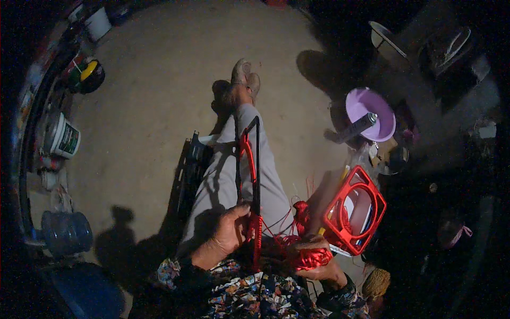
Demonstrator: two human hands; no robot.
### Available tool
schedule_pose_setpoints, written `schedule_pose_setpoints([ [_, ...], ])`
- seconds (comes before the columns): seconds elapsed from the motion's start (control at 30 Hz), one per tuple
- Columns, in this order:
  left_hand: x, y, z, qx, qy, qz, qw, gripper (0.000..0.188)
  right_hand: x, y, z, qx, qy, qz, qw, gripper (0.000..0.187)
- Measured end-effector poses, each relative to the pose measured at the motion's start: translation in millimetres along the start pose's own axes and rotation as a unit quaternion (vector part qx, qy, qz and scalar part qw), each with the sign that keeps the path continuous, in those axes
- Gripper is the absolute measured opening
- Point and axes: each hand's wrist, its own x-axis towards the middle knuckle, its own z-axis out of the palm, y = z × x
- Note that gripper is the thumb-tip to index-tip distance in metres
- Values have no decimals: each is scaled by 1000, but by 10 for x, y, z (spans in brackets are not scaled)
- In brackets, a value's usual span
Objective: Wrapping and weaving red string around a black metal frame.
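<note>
A thin black frame [257, 175] stands nearly edge-on over my lap, with glossy red cord [255, 234] wound in tight turns along its lower part. More red cord hangs along its far part. My left hand [226, 236] is closed on the frame's near left side, thumb up. Lower right, my right hand [324, 271] is closed around a bundle of red cord [312, 259]. Loose strands run between the bundle and the frame. Another red clump [301, 212] lies just beyond my right hand. The fingers' undersides are hidden.
Right of my legs stands a red square frame with a round opening [353, 244]. Beyond it are a spray can [361, 125] and a purple basin [392, 119]. On the left are a white bucket [66, 138], a clear water jug [66, 234] and a dark object [196, 151] beside my leg.
</note>
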Motion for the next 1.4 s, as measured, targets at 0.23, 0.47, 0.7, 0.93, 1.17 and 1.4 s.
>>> schedule_pose_setpoints([
  [0.23, 5, 243, 193, 104, -80, -20, 991, 40, -152, 167, 162, 100, 1, 77, 992, 47],
  [0.47, 89, 246, 180, 125, -99, -32, 987, 36, 94, -87, 157, 126, -57, 20, 990, 34],
  [0.7, 102, 208, 132, 91, -113, -26, 989, 35, 19, 36, 153, 48, -82, 11, 995, 34],
  [0.93, 110, 224, 44, 74, -163, -48, 983, 33, -343, 608, 261, 89, 11, 109, 990, 35],
  [1.17, 74, 190, 58, 95, -126, -1, 987, 39, 168, 211, -167, 175, 274, 237, 915, 36],
  [1.4, 62, 222, 81, 106, -111, -38, 987, 35, 409, 120, 9, 63, 301, 260, 915, 23],
])
